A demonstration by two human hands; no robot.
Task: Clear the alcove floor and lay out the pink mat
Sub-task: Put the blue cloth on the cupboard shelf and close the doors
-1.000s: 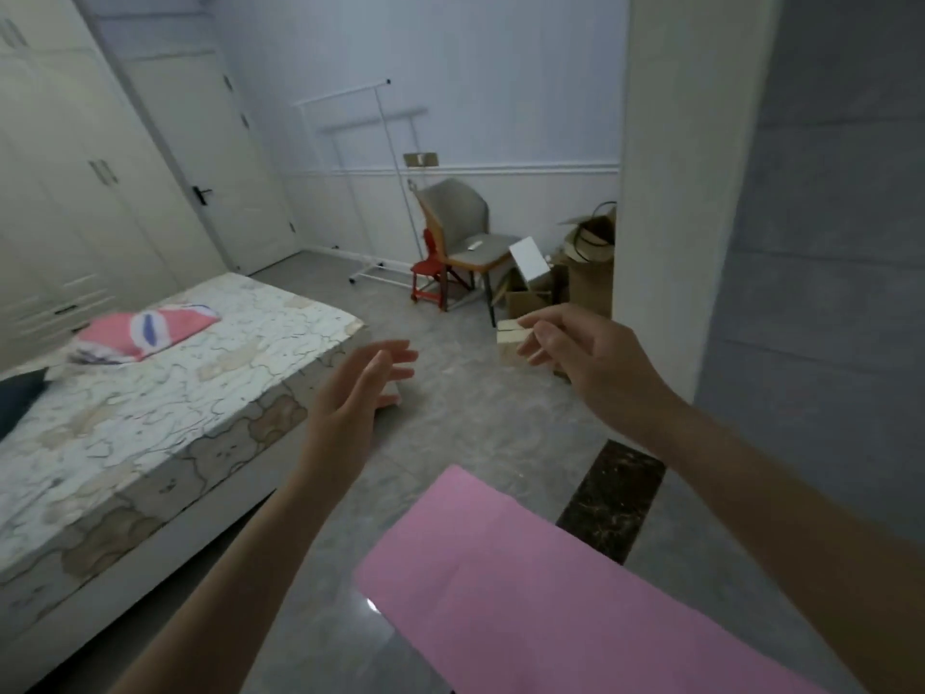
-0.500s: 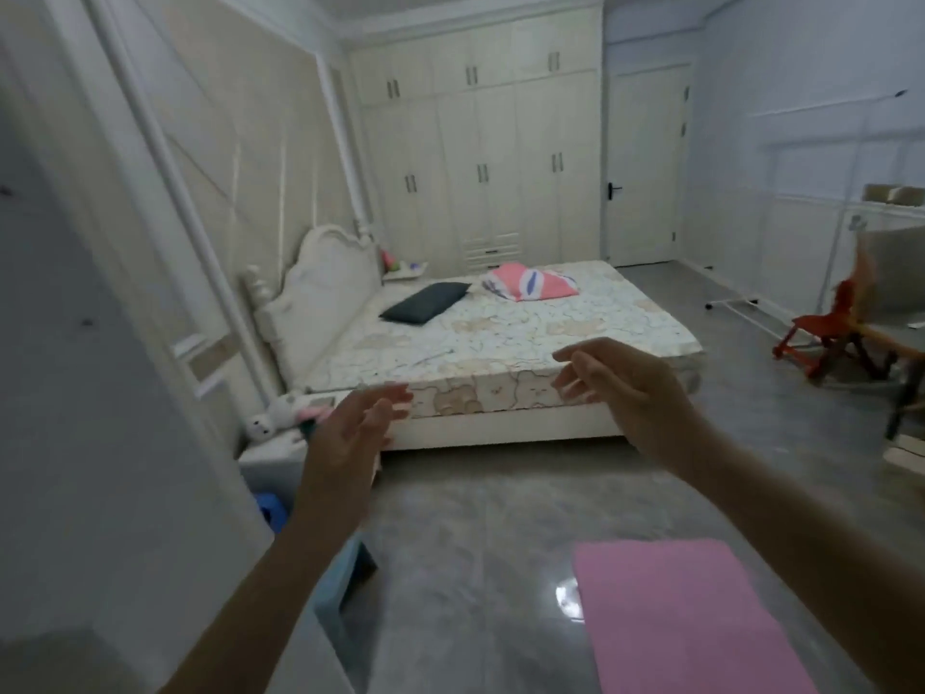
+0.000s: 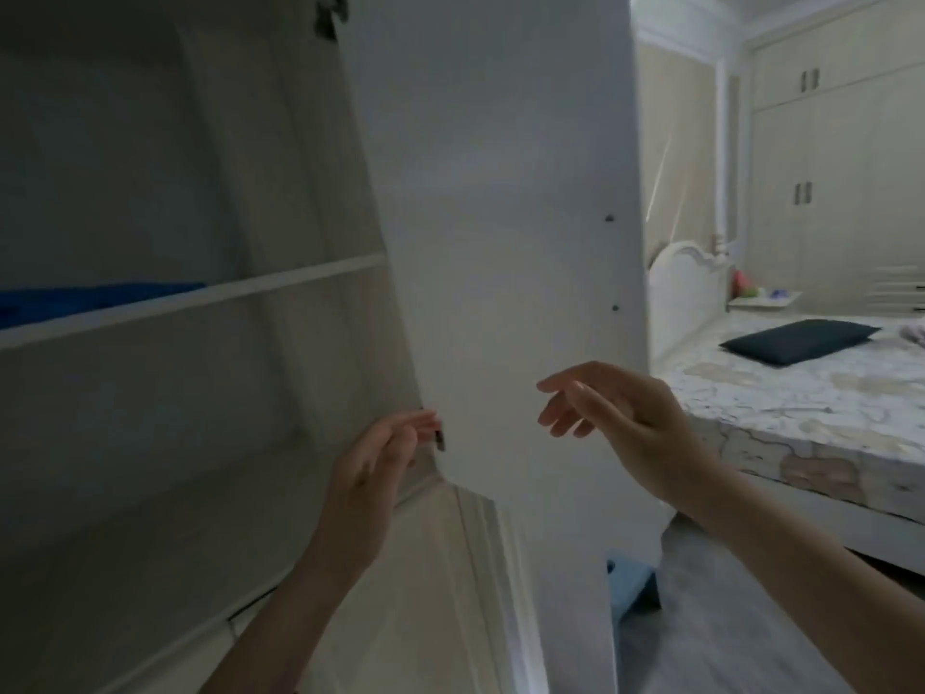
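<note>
White cupboard panel (image 3: 500,242) is now filling the view; pink mat, visible a moment ago, is gone from sight; left hand (image 3: 370,473) and right hand (image 3: 615,418) are hanging open and empty, so laying out is waiting.

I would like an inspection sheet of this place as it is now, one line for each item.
Surface: grey floor, only a strip in view.
Job's things: pink mat, nothing seen.
Clutter: blue stool on the floor behind the white panel.
Hands: left hand open at the panel's edge; right hand open, holding nothing.
Cables: nothing seen.
Surroundings: shelf with a blue item; bed with a dark pillow.
</note>
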